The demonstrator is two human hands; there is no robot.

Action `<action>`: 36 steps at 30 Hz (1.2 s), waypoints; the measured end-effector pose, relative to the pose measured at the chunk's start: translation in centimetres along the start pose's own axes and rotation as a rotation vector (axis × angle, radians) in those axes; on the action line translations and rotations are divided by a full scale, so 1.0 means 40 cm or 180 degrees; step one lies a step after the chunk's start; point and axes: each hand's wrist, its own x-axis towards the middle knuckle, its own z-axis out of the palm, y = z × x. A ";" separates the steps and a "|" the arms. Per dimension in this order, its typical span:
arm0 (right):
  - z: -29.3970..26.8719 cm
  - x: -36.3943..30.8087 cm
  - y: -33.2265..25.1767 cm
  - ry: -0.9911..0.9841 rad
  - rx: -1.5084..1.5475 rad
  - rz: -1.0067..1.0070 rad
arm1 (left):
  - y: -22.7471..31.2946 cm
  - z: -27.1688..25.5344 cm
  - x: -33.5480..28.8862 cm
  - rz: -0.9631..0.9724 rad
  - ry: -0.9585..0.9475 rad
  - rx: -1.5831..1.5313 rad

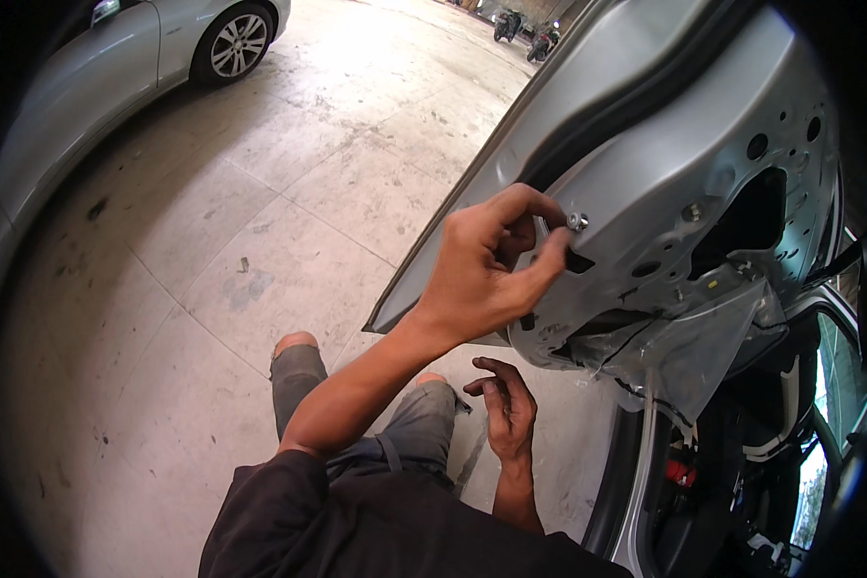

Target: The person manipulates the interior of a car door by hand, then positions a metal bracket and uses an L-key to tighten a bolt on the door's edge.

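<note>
My left hand (491, 255) reaches up to the inner side of a silver car door (674, 164). Its thumb and index finger close on a small round metal bolt (577, 222) at the door's surface; the other fingers curl into the palm. Lower down, in front of my knees, my right hand (509, 409) hangs in the air with its fingers loosely bent and apart. I see nothing in it, and it touches nothing. The door's inner trim is off, so bare metal with holes shows.
Clear plastic sheeting (713, 366) hangs loose from the door's lower part, with dark wiring beside it. The car's dark interior (742, 462) lies to the right. Another silver car (87, 106) stands at the far left on the stained concrete floor (231, 241). Motorcycles (541, 43) are parked far off.
</note>
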 end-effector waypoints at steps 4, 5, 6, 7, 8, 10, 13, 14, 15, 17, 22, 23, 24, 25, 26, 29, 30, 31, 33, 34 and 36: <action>0.001 0.001 0.006 -0.0026 0.0031 0.0015 | -0.008 0.005 0.006 0.0013 0.0137 -0.0071; 0.002 0.001 0.007 -0.0026 0.0038 0.0017 | 0.000 0.009 0.008 -0.0049 0.0136 -0.0123; 0.006 0.003 0.004 -0.0035 0.0044 0.0011 | 0.007 0.007 0.014 0.0082 0.0033 0.0105; 0.007 0.004 0.002 -0.0042 0.0050 0.0006 | 0.013 0.004 0.023 0.0213 -0.0073 0.0332; 0.007 0.004 0.001 -0.0046 0.0048 0.0008 | 0.015 0.002 0.027 0.0343 -0.0179 0.0558; 0.008 0.006 0.000 -0.0030 0.0051 -0.0005 | 0.016 0.004 0.025 0.0400 -0.0154 0.0544; 0.004 0.004 0.000 -0.0007 0.0052 0.0012 | 0.042 -0.004 0.030 0.0614 -0.0137 0.0587; 0.002 0.004 0.003 0.0011 0.0073 0.0028 | 0.040 -0.002 0.032 0.0678 -0.0128 0.0694; 0.004 0.003 0.005 0.0013 0.0100 0.0037 | 0.043 -0.003 0.034 0.0749 -0.0103 0.0815; 0.009 0.003 0.005 0.0006 0.0146 0.0046 | 0.020 0.004 0.040 0.0835 -0.0036 0.1225; 0.006 -0.003 0.010 0.0040 0.0130 0.0081 | 0.019 0.007 0.038 0.0843 -0.0048 0.1344; 0.003 -0.004 0.014 0.0036 0.0105 0.0080 | 0.022 0.009 0.036 0.0838 0.0008 0.1271; 0.002 -0.003 0.016 0.0013 0.0086 0.0065 | 0.030 0.006 0.038 0.0751 -0.0104 0.1467; 0.001 -0.002 0.016 -0.0009 0.0067 0.0051 | 0.037 0.004 0.039 0.0661 -0.0218 0.1662; 0.004 -0.003 0.014 -0.0013 0.0084 0.0061 | 0.042 0.002 0.040 0.0569 -0.0332 0.1855; 0.008 -0.001 0.016 -0.0034 0.0107 0.0064 | 0.037 0.000 0.047 0.0708 -0.0439 0.1988; 0.008 -0.001 0.016 -0.0030 0.0100 0.0058 | 0.042 0.000 0.048 0.0707 -0.0449 0.1967; 0.008 -0.001 0.016 -0.0028 0.0092 0.0052 | 0.054 0.000 0.048 0.0707 -0.0458 0.1947; 0.008 -0.001 0.022 -0.0037 0.0155 0.0063 | 0.081 -0.003 0.045 0.0572 -0.0534 0.2021; 0.008 -0.001 0.025 -0.0043 0.0185 0.0068 | 0.096 -0.008 0.041 0.0438 -0.0602 0.2114; 0.008 -0.003 0.023 -0.0026 0.0141 0.0064 | 0.100 -0.012 0.041 0.0216 -0.0757 0.2195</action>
